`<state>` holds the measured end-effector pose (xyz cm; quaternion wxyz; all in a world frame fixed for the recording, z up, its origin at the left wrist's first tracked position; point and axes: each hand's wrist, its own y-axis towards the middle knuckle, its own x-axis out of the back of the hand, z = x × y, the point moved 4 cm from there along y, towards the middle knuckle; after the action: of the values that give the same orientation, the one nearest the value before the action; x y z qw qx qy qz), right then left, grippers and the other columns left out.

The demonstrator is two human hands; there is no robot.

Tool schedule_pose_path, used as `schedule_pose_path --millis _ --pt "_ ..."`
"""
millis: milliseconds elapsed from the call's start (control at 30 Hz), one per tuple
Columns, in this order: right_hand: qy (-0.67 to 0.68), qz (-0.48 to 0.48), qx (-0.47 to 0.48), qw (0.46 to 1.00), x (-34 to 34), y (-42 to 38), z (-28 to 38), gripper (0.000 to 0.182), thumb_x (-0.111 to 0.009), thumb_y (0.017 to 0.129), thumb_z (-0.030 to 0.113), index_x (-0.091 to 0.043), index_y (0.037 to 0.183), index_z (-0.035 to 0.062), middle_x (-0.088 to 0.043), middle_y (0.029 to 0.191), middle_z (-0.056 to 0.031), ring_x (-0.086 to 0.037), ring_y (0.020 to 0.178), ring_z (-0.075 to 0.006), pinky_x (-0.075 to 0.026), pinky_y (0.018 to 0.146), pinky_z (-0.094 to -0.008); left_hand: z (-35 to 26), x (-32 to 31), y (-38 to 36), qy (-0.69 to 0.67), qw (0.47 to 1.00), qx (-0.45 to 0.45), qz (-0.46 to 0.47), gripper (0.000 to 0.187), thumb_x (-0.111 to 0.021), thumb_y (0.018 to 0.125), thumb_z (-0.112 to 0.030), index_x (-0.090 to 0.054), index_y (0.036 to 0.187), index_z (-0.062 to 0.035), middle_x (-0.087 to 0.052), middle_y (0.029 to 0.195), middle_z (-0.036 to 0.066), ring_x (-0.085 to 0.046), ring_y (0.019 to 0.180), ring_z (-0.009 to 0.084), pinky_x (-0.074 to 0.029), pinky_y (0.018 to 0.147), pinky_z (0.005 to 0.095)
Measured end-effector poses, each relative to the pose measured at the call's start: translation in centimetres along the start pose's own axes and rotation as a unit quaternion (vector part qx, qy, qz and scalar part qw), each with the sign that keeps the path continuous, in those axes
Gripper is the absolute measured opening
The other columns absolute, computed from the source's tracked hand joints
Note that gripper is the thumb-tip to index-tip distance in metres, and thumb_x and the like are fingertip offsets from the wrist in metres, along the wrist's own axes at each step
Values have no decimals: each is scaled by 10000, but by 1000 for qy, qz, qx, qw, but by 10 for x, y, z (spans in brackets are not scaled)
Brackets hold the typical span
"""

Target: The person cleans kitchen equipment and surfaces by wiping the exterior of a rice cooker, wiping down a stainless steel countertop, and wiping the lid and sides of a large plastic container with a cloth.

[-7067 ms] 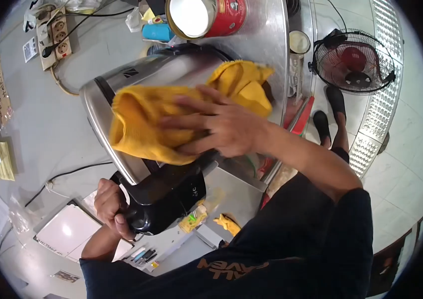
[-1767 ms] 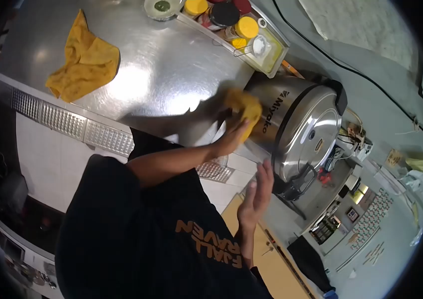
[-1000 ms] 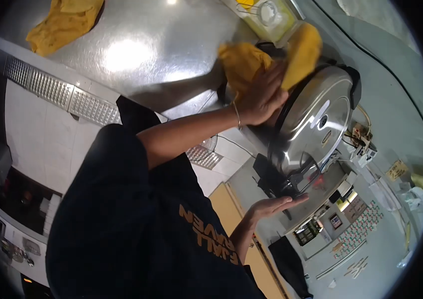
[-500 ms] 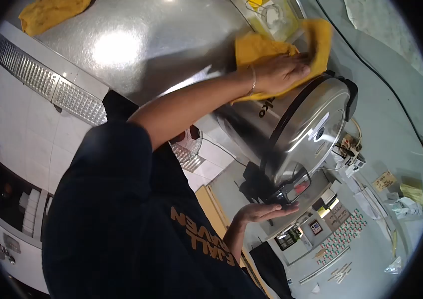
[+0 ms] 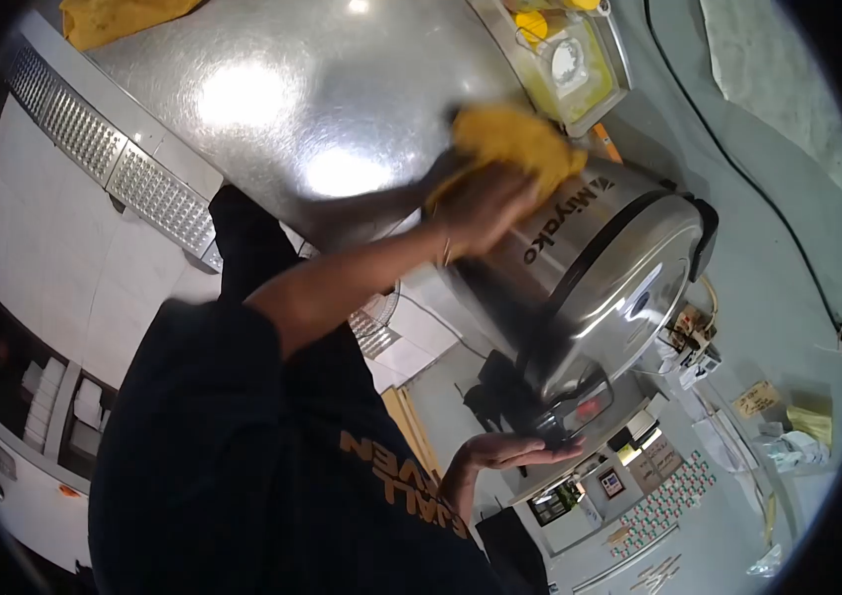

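My left hand (image 5: 488, 210), blurred by motion, holds a bunched yellow cloth (image 5: 515, 144) over the lower side wall of a big steel rice cooker (image 5: 580, 228). "Miyako" is printed on the wall beside it. The domed steel lid (image 5: 639, 288), with its black rim, faces right in the view. My right hand (image 5: 520, 452) lies with straight fingers, palm against a black handle or latch (image 5: 558, 424) on the cooker's near side. Part of the cloth hides the left hand's fingertips.
The steel tabletop (image 5: 361, 79) carries a second yellow cloth (image 5: 123, 20). By the wall sits a yellowish container (image 5: 580, 89) with small items inside. A black cable (image 5: 738, 169) runs along the wall. A fan (image 5: 373, 327) is on the floor.
My left hand has swept the cloth from beside the lid's rim left toward the cooker's base, uncovering the printed name. My right hand stays at the handle. The view has shifted slightly.
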<state>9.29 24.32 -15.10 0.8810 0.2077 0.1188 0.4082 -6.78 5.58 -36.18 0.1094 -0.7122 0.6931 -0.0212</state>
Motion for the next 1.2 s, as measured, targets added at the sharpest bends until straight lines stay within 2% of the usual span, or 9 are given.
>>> schedule_pose_path --millis 67,167,233,333,500,600,800,1000,1200 --pt "150 -83 -78 982 10 -6 1 740 -438 1067 410 -147 1601 -12 -222 1643 -207 -222 1525 -332 -144 1249 -466 30 2 43 -179 979 -84 -40 384 -401 1080 -309 -587 1223 -5 -584 1258 201 -576 1163 346 -416 1042 442" --pt "-332 166 172 913 34 7 -15 730 -436 1068 399 -144 1604 -1 -211 1640 -208 -227 1517 -340 -146 1245 -470 26 -5 -19 37 970 -136 -197 403 -380 1099 -313 -561 1301 -15 -531 1355 204 -520 1265 334 -376 1092 422" --pt "-347 170 179 905 47 12 -14 708 -410 1068 375 -154 1598 -18 -221 1628 -228 -233 1512 -350 -162 1240 -472 93 -57 -57 -12 964 -46 -261 420 -386 1104 -318 -534 1368 -28 -483 1427 212 -437 1358 348 -336 1133 419" --pt "-379 181 189 888 49 10 -16 667 -360 1066 323 -176 1584 -53 -241 1605 -269 -247 1501 -370 -196 1228 -475 102 -69 -79 -280 927 -23 -248 413 -415 1106 -281 -541 1370 11 -524 1421 222 -474 1360 343 -346 1137 418" --pt "-389 181 192 883 49 9 -15 668 -376 1058 315 -185 1581 -54 -244 1605 -271 -256 1496 -372 -200 1227 -471 43 5 -13 93 991 83 -57 433 -383 1109 -310 -562 1355 -1 -556 1405 210 -521 1323 309 -349 1118 372" --pt "-395 184 195 879 49 10 -15 669 -386 1053 310 -191 1579 -55 -246 1604 -272 -261 1493 -374 -202 1227 -468 68 -22 7 -340 935 68 -72 457 -390 1101 -311 -538 1398 4 -550 1421 224 -514 1350 309 -344 1133 353" --pt "-387 182 185 885 48 10 -14 671 -405 1044 300 -202 1574 -57 -250 1603 -273 -271 1487 -377 -207 1226 -464 37 -40 -59 14 934 -37 -354 530 -354 1104 -329 -458 1477 32 -534 1447 225 -411 1450 316 -289 1194 413" --pt "-407 176 191 876 50 11 -15 665 -405 1045 296 -209 1566 -67 -261 1595 -270 -285 1478 -375 -213 1223 -465 -54 9 39 -121 986 -99 49 498 -363 1099 -377 -561 1358 -1 -566 1408 193 -507 1316 386 -360 1141 414" --pt "-400 174 193 879 52 9 -15 671 -418 1052 310 -204 1566 -64 -249 1600 -257 -280 1479 -364 -213 1223 -462 13 4 57 -65 995 69 -14 639 -261 1100 -442 -377 1519 26 -410 1560 227 -369 1468 334 -294 1201 363"
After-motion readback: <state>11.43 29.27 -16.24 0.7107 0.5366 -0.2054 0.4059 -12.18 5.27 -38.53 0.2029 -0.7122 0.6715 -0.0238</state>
